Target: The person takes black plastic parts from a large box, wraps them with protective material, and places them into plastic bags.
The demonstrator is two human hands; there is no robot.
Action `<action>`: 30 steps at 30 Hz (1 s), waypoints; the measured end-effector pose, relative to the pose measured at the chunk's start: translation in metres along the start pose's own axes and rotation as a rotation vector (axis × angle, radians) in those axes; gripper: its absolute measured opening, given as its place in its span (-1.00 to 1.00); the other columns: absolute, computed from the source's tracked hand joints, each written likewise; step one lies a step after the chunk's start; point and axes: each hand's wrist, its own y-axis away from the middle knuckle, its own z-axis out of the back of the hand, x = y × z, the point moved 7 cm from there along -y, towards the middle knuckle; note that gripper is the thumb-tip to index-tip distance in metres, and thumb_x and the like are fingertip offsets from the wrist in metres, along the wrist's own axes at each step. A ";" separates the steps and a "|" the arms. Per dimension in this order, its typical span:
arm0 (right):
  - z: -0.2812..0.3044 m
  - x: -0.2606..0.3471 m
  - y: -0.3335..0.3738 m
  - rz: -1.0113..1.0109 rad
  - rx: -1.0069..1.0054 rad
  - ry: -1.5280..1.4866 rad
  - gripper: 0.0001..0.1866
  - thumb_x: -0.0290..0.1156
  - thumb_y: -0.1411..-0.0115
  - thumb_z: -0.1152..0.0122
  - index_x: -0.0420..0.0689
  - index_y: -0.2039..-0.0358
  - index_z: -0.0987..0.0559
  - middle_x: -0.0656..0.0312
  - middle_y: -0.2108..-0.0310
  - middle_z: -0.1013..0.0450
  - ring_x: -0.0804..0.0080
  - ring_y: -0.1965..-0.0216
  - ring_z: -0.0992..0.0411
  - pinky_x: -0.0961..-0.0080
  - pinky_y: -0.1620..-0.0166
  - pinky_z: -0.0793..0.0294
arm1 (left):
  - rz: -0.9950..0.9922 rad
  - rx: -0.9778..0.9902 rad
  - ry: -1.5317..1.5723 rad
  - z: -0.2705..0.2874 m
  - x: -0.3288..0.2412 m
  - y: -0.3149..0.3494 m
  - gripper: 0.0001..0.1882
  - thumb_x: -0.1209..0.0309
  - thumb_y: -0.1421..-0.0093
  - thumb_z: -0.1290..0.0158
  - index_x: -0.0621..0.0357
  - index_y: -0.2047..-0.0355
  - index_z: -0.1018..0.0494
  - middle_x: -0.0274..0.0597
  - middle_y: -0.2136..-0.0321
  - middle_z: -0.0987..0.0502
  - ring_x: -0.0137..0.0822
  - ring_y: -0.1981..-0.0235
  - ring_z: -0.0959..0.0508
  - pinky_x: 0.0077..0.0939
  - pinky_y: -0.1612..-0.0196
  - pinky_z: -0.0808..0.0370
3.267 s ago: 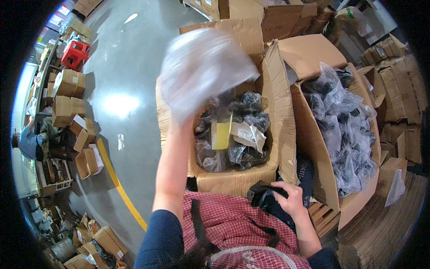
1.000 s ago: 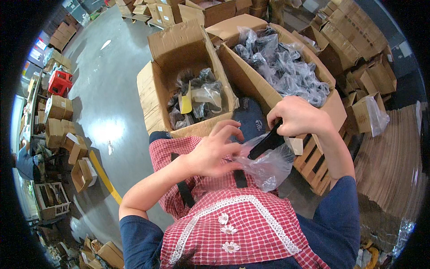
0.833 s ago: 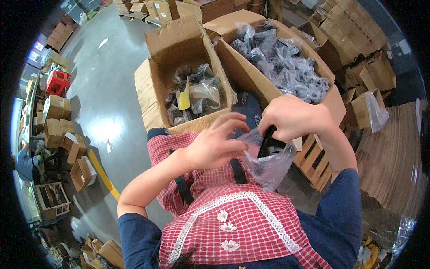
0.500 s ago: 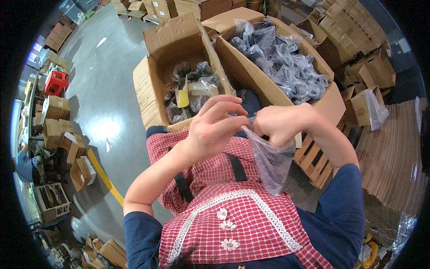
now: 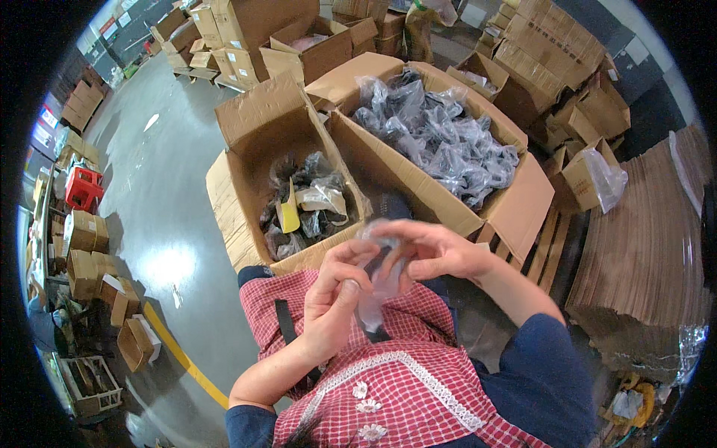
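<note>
A clear plastic bag is bunched between my two hands in front of the apron. My left hand pinches its left side, thumb against bent fingers. From the right, my right hand curls over the bag's upper part, its fingertips smeared by motion. Whether anything is inside the bag, I cannot make out. Just beyond my hands stands an open cardboard box with dark bagged items and a yellow piece in it. A larger carton to its right is full of dark items in clear bags.
Stacked flat cardboard rises on the right, beside a wooden pallet. More cartons are piled behind it. Along the left run shelves with boxes, a red plastic stool and a yellow floor line.
My right hand has come out of the bag's mouth and now bends over its top. The bag, hanging spread before, is now bunched between both hands. The view has shifted.
</note>
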 end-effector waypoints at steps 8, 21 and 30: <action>-0.005 0.009 -0.020 0.291 -0.252 0.563 -0.33 -0.39 0.07 -0.46 -0.18 -0.07 -0.39 0.08 -0.04 -0.38 0.29 -0.03 -0.41 0.33 -0.12 -0.41 | -0.095 -0.065 -0.088 0.003 -0.001 -0.037 -0.87 0.50 -0.40 0.10 0.19 0.22 -0.46 0.01 -0.22 -0.27 -0.11 -0.28 -0.30 -0.15 -0.37 -0.13; 0.104 -0.018 -0.017 0.413 -0.804 0.701 -0.71 -0.23 -0.12 -0.35 -0.15 0.24 -0.64 0.16 0.22 -0.60 0.29 0.22 -0.55 0.35 0.11 -0.54 | -0.274 0.154 -0.906 -0.020 -0.005 -0.076 -0.63 0.64 -0.09 -0.16 0.18 0.05 -0.56 0.11 -0.26 -0.30 0.11 -0.37 -0.24 -0.09 -0.36 -0.23; 0.396 -0.028 0.004 0.237 -1.464 0.762 -0.69 -0.37 -0.14 -0.37 -0.30 0.17 -0.61 0.15 0.31 -0.62 0.47 0.32 -0.54 0.47 0.23 -0.52 | 0.265 -0.205 -0.946 0.144 0.065 -0.058 -0.73 0.47 -0.27 -0.07 0.14 0.02 -0.56 -0.06 -0.19 -0.44 -0.05 -0.30 -0.35 -0.22 -0.28 -0.31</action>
